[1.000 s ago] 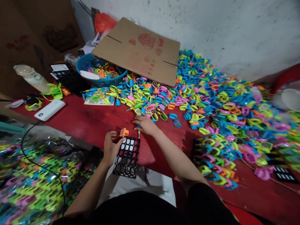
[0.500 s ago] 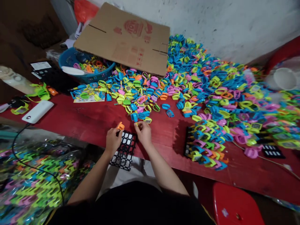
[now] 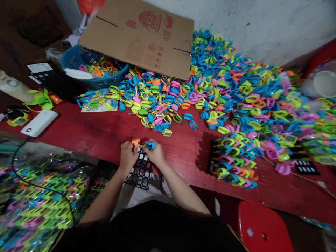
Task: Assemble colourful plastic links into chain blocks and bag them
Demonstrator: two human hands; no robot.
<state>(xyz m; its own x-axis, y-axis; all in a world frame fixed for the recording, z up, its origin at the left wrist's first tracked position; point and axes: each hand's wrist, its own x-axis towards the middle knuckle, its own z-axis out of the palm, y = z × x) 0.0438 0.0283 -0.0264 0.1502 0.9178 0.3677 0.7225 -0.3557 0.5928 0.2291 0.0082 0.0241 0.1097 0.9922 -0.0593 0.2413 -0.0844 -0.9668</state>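
My left hand (image 3: 127, 156) is closed at the upper left corner of a black grid tray (image 3: 142, 173) with rows of openings and white squares. An orange watch-shaped plastic piece (image 3: 135, 142) stands at its fingertips; whether it is fixed in the tray is hidden. Pinched in my right hand (image 3: 156, 153) is a blue watch-shaped toy (image 3: 150, 145), over the tray's top edge and close to the orange one. Beyond my hands, a loose heap of colourful toy watches (image 3: 168, 101) spreads over the red table (image 3: 102, 129).
A filled black rack of toy watches (image 3: 233, 161) stands at right. Behind are a blue basket (image 3: 105, 82) and a cardboard sheet (image 3: 147, 42). At left lie a white power bank (image 3: 39, 123) with a cable and bagged toys (image 3: 39, 203). A red stool (image 3: 265, 227) is at lower right.
My right hand has drawn back from the heap's near edge to the tray, bringing a blue toy watch. My left hand has stayed at the tray's corner beside the orange piece.
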